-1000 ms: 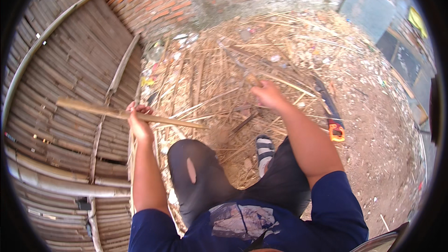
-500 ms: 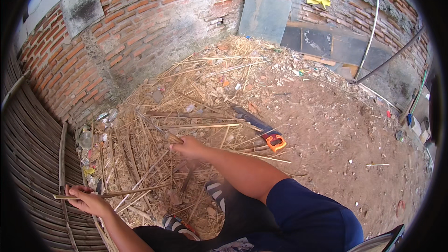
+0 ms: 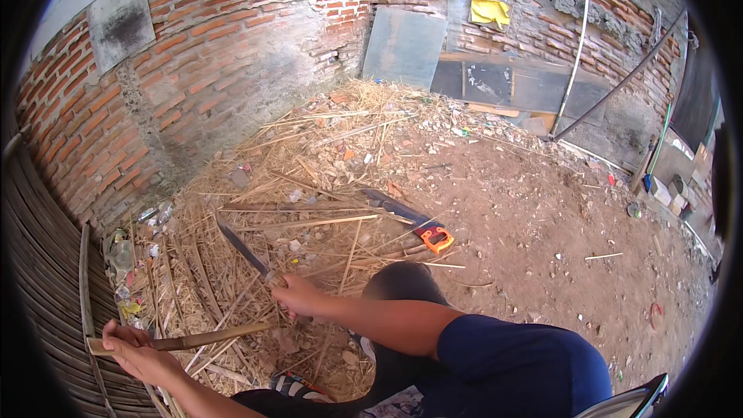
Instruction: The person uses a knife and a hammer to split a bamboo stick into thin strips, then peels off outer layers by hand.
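Note:
My left hand [image 3: 143, 354], at the lower left, is closed round one end of a split bamboo strip [image 3: 213, 336]. The strip points right, its far end over the littered ground in front of my feet. In my right hand [image 3: 298, 296] is the handle of a machete [image 3: 243, 250], fingers wrapped round it. Its dark blade slants up and to the left, beyond the strip and apart from it. Past my right hand, on the ground, lies a handsaw [image 3: 406, 215] with an orange and dark handle.
Bamboo offcuts and shavings [image 3: 209, 279] cover the ground around my sandalled feet. On the left stands a slatted bamboo panel [image 3: 46, 286]. A brick wall [image 3: 224, 77] closes off the back, with a grey board [image 3: 404, 48] leaning there. Bare brown soil [image 3: 534, 224] stretches to the right.
My right hand has come down nearer to me with the machete, and the blade now shows its broad side. The bamboo strip has rolled in my left hand, showing a wider face.

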Action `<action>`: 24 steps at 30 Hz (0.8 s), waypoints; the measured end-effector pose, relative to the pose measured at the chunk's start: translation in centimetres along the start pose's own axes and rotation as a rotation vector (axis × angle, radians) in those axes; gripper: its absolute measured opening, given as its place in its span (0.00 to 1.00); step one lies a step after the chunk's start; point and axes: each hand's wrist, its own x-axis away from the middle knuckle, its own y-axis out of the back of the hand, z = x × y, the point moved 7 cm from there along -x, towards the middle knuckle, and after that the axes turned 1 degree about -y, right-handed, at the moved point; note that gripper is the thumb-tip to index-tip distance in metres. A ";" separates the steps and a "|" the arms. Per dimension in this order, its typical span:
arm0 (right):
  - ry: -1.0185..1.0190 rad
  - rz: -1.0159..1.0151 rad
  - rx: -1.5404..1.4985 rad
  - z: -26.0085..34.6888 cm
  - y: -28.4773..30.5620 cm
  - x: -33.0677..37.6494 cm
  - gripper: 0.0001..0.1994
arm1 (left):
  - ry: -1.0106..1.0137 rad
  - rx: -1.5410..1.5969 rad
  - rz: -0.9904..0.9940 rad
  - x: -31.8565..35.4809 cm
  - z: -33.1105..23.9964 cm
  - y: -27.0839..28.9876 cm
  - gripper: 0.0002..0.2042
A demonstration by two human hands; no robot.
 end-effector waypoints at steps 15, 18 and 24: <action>-0.203 0.073 0.128 -9.4 -3.7 -0.9 0.16 | 0.106 0.214 0.176 -0.6 -1.0 1.2 0.28; -0.197 0.042 0.132 -6.7 -3.8 -0.3 0.16 | 0.110 0.212 0.204 -0.3 -2.5 1.0 0.29; -0.134 -0.007 -0.005 -5.6 -2.2 -1.4 0.11 | 0.055 0.075 0.230 0.5 -1.7 -0.5 0.30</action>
